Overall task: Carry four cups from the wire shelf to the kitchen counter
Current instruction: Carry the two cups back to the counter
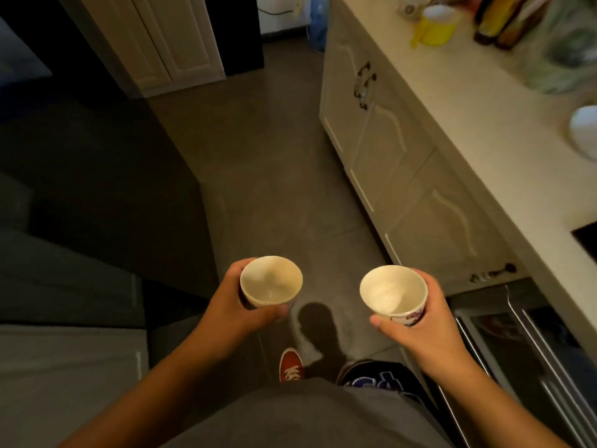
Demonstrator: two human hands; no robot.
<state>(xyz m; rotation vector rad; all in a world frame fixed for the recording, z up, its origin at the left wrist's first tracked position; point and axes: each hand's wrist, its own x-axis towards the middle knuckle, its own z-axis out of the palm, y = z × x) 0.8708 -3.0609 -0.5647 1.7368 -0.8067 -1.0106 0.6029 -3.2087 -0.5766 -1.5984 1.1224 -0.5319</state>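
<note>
While the grey tiled floor [274, 163] fills the middle of the view, the kitchen counter [478, 124] runs along the right side from the far end down toward the near right corner, its pale top carried on cream cabinet doors [397, 156] with dark handles. On that counter, well apart from both hands, stand a yellow container [436, 25], some dark bottles [504, 21] and, at the right edge, part of a white bowl [584, 130]. A tall cream cupboard [161, 40] stands at the far left, and a metal rack [533, 344] shows low on the right, below the counter's near end. Closer in, the person's grey shirt [307, 415] and two bare forearms come up from the bottom edge, with a red shoe [291, 365] on the floor between them. The left hand [232, 315] is wrapped round the left cup [270, 281] — thumb across the near side, fingers hidden behind it — and holds it upright over the floor, mouth up and empty. The right hand [423, 324] grips the right cup [393, 294] the same way, thumb on the near wall beside a small printed pattern, also upright and empty. Both cups hang at about the same height, side by side with a clear gap between them, the right one nearer the counter yet short of its edge.
</note>
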